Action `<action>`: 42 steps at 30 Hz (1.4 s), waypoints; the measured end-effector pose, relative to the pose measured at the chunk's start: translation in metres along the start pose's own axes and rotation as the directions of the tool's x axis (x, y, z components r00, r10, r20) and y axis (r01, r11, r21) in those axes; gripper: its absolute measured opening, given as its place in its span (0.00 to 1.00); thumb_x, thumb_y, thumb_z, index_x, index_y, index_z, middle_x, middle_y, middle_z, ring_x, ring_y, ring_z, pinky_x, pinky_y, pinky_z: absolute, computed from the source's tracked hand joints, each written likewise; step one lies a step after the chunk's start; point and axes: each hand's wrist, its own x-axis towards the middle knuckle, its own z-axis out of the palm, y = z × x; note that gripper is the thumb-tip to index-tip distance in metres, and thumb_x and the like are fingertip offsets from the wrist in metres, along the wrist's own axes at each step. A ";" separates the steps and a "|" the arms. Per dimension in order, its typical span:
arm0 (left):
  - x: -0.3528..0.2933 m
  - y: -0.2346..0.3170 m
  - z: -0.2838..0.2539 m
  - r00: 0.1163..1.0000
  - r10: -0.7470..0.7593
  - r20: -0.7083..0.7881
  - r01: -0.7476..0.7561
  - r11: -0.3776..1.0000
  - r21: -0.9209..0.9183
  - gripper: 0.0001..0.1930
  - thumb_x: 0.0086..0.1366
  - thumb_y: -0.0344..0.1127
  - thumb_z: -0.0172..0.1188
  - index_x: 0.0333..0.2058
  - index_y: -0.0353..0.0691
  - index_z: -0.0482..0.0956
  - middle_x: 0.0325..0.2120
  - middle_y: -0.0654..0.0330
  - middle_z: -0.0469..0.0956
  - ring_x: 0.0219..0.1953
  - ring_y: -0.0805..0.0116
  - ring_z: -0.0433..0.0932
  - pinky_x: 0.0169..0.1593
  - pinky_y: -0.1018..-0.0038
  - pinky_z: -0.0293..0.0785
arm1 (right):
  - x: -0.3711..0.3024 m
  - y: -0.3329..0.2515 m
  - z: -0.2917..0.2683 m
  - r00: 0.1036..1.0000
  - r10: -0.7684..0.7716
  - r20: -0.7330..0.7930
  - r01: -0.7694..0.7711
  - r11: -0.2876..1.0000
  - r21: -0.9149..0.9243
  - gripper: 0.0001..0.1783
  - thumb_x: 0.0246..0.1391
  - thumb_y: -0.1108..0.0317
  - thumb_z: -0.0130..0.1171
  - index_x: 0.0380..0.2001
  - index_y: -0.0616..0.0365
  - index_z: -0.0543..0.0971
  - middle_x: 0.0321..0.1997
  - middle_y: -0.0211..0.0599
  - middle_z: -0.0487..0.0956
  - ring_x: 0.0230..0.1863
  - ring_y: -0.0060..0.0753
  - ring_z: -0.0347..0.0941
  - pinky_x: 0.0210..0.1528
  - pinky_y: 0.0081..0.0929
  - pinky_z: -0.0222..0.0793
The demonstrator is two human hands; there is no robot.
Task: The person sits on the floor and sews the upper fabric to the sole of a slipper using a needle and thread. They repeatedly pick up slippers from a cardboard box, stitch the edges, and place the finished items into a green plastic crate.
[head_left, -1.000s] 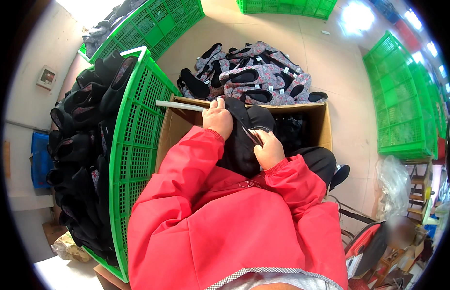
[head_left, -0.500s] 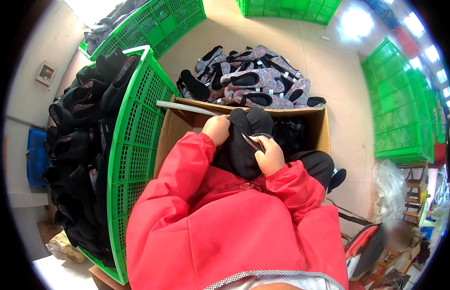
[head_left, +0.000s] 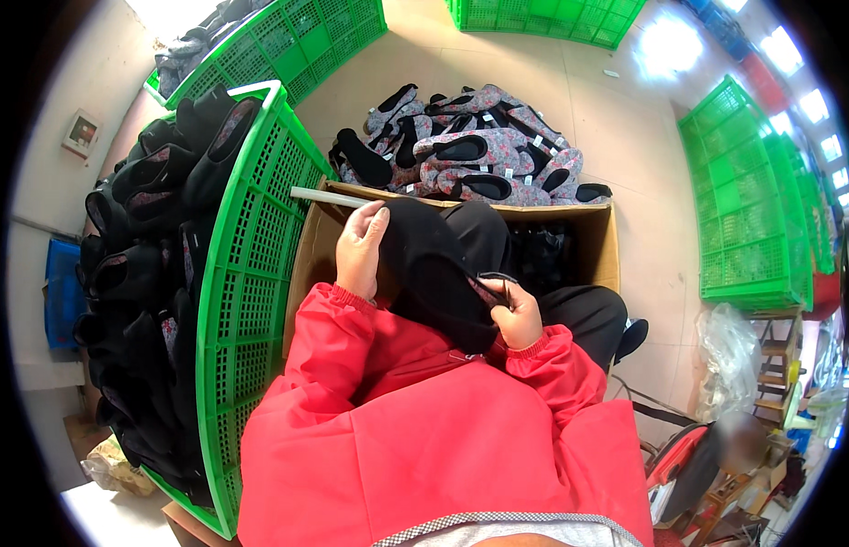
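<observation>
A black slipper (head_left: 426, 260) lies tilted over my lap, its opening facing up and a patterned lining showing near the heel. My left hand (head_left: 359, 248) grips its far left edge, the fingers partly hidden from me. At the slipper's near right end, my right hand (head_left: 517, 312) pinches the rim by the patterned lining. A thin dark curved piece sticks out by the right fingers; its kind is too small to tell. Beneath and beyond is an open cardboard box (head_left: 610, 246) with dark things inside.
On my left stands a green plastic crate (head_left: 251, 301) heaped with black slippers (head_left: 142, 264). A pile of floral slippers (head_left: 470, 150) lies behind the box. A pale strip (head_left: 326, 197) crosses the box's left corner. More green crates (head_left: 744, 201) stand right, beside clear plastic wrap (head_left: 727, 356).
My left hand has moved left and turned, now at the slipper's outer edge. The slipper has swung flatter, showing more of its opening. My right hand has shifted slightly right and down.
</observation>
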 end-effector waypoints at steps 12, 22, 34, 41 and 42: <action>-0.026 0.032 0.020 0.775 -0.447 0.446 0.556 0.819 -0.146 0.16 0.68 0.38 0.56 0.49 0.33 0.74 0.44 0.58 0.79 0.45 0.68 0.78 0.51 0.72 0.73 | -0.024 0.024 -0.032 0.996 0.029 0.083 -0.051 0.959 0.280 0.27 0.37 0.92 0.37 0.42 0.70 0.77 0.45 0.41 0.80 0.48 0.30 0.76 0.57 0.26 0.68; -0.064 0.032 0.064 0.793 -0.031 0.608 0.422 0.749 -0.512 0.42 0.61 0.42 0.60 0.68 0.41 0.47 0.59 0.47 0.64 0.62 0.51 0.64 0.66 0.53 0.57 | -0.023 0.016 -0.041 0.933 0.233 0.273 -0.340 0.817 0.465 0.29 0.34 0.86 0.44 0.45 0.68 0.77 0.41 0.40 0.81 0.43 0.31 0.77 0.50 0.24 0.71; -0.064 0.028 0.069 0.965 -0.074 0.252 0.172 0.904 -0.393 0.30 0.58 0.22 0.59 0.59 0.40 0.63 0.35 0.59 0.77 0.36 0.67 0.80 0.41 0.69 0.80 | -0.027 0.019 -0.038 0.999 -0.036 0.009 0.026 0.855 0.518 0.17 0.54 0.81 0.53 0.48 0.64 0.74 0.55 0.42 0.74 0.50 0.29 0.74 0.54 0.27 0.68; -0.063 0.033 0.075 0.978 -0.140 0.154 0.188 0.911 -0.367 0.23 0.60 0.21 0.58 0.54 0.39 0.66 0.29 0.58 0.78 0.29 0.67 0.80 0.35 0.71 0.81 | -0.034 -0.025 -0.051 0.927 -0.072 0.368 -0.001 0.981 0.194 0.21 0.62 0.68 0.55 0.56 0.65 0.70 0.53 0.42 0.75 0.54 0.28 0.71 0.58 0.25 0.65; -0.059 0.033 0.073 0.979 -0.146 0.140 0.188 0.912 -0.365 0.22 0.60 0.22 0.58 0.53 0.39 0.66 0.28 0.57 0.77 0.28 0.66 0.80 0.34 0.70 0.80 | -0.036 -0.025 -0.049 0.935 -0.030 0.353 -0.008 0.994 0.105 0.20 0.62 0.65 0.55 0.53 0.66 0.72 0.53 0.41 0.76 0.53 0.27 0.71 0.57 0.24 0.65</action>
